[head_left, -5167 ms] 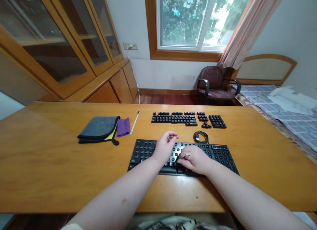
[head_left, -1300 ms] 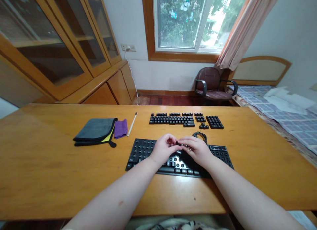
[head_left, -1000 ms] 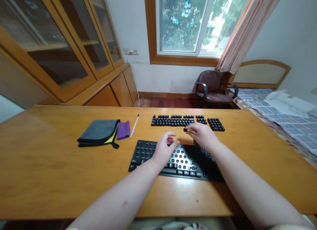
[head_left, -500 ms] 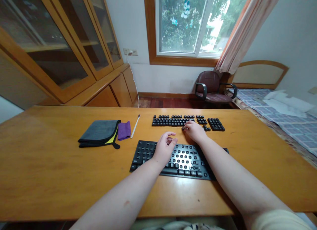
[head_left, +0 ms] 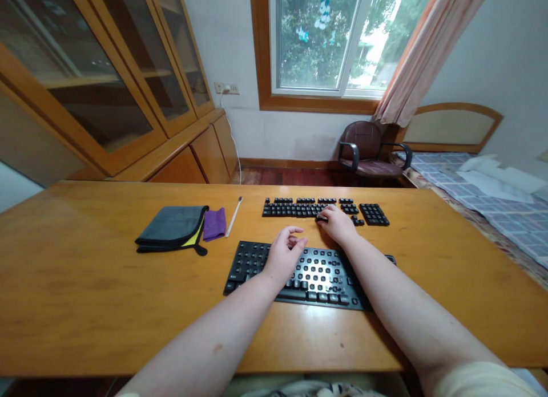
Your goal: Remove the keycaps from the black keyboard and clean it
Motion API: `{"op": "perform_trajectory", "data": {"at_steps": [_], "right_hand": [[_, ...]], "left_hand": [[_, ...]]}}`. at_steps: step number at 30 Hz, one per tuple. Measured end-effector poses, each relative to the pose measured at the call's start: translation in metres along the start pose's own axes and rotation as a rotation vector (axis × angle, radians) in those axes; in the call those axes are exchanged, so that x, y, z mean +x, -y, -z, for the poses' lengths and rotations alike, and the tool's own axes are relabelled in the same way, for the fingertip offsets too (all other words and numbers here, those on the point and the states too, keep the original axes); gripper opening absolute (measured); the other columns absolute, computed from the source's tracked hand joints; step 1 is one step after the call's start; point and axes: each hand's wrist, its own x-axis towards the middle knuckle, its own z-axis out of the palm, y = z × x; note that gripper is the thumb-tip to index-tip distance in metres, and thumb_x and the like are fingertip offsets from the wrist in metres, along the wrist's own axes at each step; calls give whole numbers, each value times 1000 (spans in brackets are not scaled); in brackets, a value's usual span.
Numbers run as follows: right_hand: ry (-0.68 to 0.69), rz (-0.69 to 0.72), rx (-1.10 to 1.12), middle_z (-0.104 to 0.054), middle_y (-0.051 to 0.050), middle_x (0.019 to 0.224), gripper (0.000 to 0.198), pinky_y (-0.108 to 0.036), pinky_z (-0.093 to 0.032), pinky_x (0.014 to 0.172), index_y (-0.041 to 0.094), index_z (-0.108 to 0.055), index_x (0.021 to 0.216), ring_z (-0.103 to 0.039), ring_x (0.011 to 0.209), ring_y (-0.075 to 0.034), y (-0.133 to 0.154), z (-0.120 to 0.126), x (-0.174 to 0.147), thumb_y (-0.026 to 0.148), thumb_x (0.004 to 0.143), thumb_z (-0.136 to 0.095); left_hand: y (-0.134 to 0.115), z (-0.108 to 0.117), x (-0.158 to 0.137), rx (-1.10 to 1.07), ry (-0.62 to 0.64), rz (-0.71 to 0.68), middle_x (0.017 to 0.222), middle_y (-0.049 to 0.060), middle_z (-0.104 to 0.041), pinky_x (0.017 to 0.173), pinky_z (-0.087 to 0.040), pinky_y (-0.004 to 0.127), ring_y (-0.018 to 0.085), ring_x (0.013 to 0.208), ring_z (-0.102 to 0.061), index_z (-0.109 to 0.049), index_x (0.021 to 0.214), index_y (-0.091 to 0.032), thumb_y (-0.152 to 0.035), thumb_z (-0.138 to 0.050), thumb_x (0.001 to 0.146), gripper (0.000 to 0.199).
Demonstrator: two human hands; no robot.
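A black keyboard lies in front of me with many keycaps off; its bottom row and some left-hand keys still carry caps. Beyond it, loose black keycaps are laid out in keyboard order, with a number-pad block at their right end. My right hand reaches over to the near edge of these rows, its fingertips closed at a dark keycap there. Over the upper middle of the keyboard hovers my left hand, fingers loosely curved and apart, with nothing in them.
Left of the keyboard are a toothbrush, a purple cloth and a folded grey cloth on the wooden table. Past the table stand a chair, a bed and a glass-door cabinet.
The fingers of my right hand have shifted slightly at the near edge of the loose keycaps. My left hand stays almost where it was.
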Motion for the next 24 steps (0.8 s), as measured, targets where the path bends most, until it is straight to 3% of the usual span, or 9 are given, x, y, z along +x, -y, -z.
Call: {"op": "perform_trajectory", "data": {"at_steps": [5, 11, 14, 17, 21, 24], "right_hand": [[-24, -5, 68, -60, -6, 104, 14, -28, -45, 79, 21, -69, 85, -59, 87, -18, 0, 2, 3, 29, 79, -60], [-344, 162, 411, -60, -10, 101, 35, -33, -44, 87, 18, -69, 83, -57, 96, -21, 13, 33, -19, 37, 90, -41], [-216, 247, 590, -64, -5, 73, 46, -29, -47, 72, 18, -68, 75, -60, 71, -17, 27, 40, -47, 38, 94, -31], [-53, 347, 631, -65, -5, 65, 45, -28, -47, 64, 19, -68, 75, -60, 63, -16, 34, 34, -73, 40, 93, -33], [-53, 451, 627, -66, -6, 65, 47, -29, -47, 63, 19, -67, 76, -61, 61, -16, 22, 27, -84, 42, 94, -31], [-76, 488, 658, -64, -6, 62, 51, -29, -46, 58, 19, -68, 76, -59, 57, -16, 5, 27, -79, 47, 93, -28]], "left_hand": [[-3, 0, -1, -4, 1, 3, 79, 2, -58, 71, -45, 26, 14, 73, -57, -58, 100, -18, -29, -60, 79, 24], [-5, 3, 1, -86, -12, 50, 82, 3, -59, 77, -45, 28, 15, 79, -58, -57, 99, -17, -32, -48, 86, 21], [-2, 3, 3, -135, -35, 82, 85, 3, -59, 79, -45, 29, 14, 79, -58, -57, 98, -17, -34, -45, 87, 23], [-4, 2, 2, -146, -29, 102, 90, 4, -60, 78, -46, 29, 14, 79, -58, -57, 95, -17, -34, -46, 86, 22], [-17, 4, -3, 17, 153, 50, 90, 4, -62, 79, -46, 30, 16, 82, -60, -59, 90, -17, -31, -47, 85, 19], [-28, 7, -9, 289, 432, -157, 94, 4, -65, 88, -44, 34, 19, 92, -59, -63, 89, -20, -31, -52, 83, 17]]}}
